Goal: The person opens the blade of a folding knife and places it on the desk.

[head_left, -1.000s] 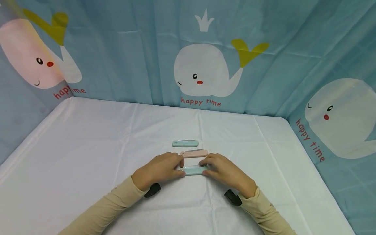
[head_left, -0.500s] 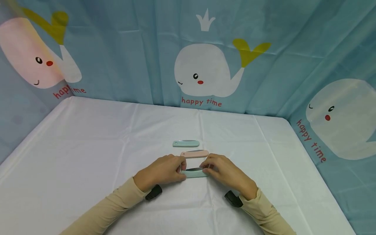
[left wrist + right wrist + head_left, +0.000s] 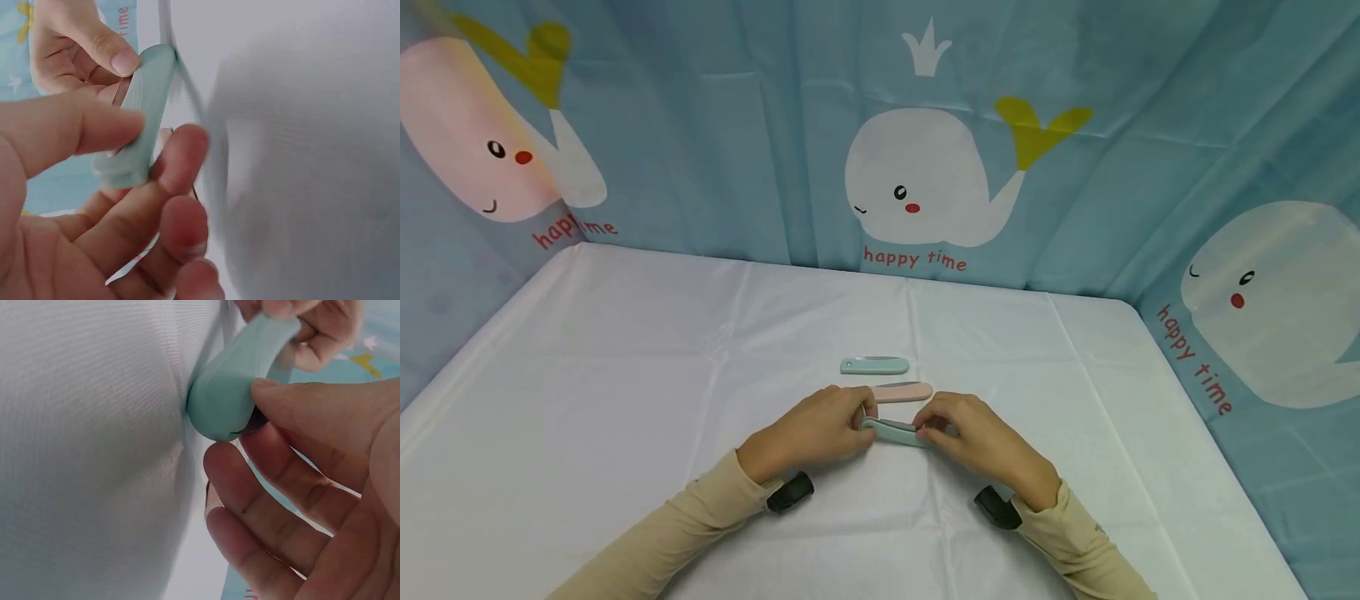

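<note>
Near the middle of the white-clothed table, both hands are at work on one pale green folding knife. Left hand: pinching the knife's left, squared end, thumb on the near side, forefinger opposite, other fingers loosely bent below. Right hand: pinching the rounded right end between thumb and fingers, thumb tip by the dark edge of the blade; cannot tell whether the fingers bear on blade or handle alone. Knife tilted, left end lifted off the cloth, rounded end close down to it; contact there not certain. Blade lies along the upper edge of the handle, a narrow grey strip in the head view. Just beyond the held knife, a pink folding knife lies flat, its left end hidden by the left hand. Farther off, a second green knife, roughly parallel to the pink one and apart from it, a thin line of metal along its top. Beige sleeves on both arms; a black device under the left wrist, another black device under the right. Blue curtain around the table, printed with whales and red "happy time" lettering.
</note>
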The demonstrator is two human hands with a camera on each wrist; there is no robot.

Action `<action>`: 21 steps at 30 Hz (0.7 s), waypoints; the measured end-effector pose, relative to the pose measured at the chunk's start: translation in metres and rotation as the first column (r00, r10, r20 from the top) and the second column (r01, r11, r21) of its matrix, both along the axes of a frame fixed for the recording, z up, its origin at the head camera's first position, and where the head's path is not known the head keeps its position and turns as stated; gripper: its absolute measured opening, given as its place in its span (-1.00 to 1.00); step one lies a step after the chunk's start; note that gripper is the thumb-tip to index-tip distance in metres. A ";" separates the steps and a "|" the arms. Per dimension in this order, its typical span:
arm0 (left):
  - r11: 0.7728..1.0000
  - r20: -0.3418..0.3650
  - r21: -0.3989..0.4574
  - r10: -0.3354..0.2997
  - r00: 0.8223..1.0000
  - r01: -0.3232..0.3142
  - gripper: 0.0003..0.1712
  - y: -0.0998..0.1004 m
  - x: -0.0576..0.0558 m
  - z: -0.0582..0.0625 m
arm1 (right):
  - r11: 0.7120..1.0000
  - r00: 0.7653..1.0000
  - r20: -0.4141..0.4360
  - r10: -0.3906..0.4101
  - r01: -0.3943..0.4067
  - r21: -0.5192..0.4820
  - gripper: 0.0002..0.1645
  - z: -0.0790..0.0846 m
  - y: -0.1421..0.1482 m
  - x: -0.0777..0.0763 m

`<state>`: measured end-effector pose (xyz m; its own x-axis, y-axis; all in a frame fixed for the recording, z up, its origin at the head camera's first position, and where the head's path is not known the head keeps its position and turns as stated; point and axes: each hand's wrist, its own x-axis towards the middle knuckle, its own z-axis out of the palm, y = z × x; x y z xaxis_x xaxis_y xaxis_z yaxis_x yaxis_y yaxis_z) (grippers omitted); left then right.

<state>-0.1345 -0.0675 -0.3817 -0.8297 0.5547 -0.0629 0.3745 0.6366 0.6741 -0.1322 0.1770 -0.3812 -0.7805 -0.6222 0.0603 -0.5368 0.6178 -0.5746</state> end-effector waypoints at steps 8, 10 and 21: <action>0.980 0.063 0.196 0.034 0.997 -0.046 -0.84 0.000 -0.003 0.005 | 0.999 1.000 0.000 -0.024 0.024 -0.021 -0.96 0.000 0.000 0.000; 0.970 0.084 0.238 0.035 0.996 -0.054 -0.81 0.000 -0.004 0.005 | 0.999 1.000 0.014 -0.026 0.026 -0.033 -0.96 0.000 0.000 0.000; 0.947 0.177 0.309 0.032 0.984 -0.087 -0.87 0.001 -0.004 0.005 | 0.992 0.995 0.097 -0.035 0.046 -0.115 -0.94 0.004 -0.003 0.002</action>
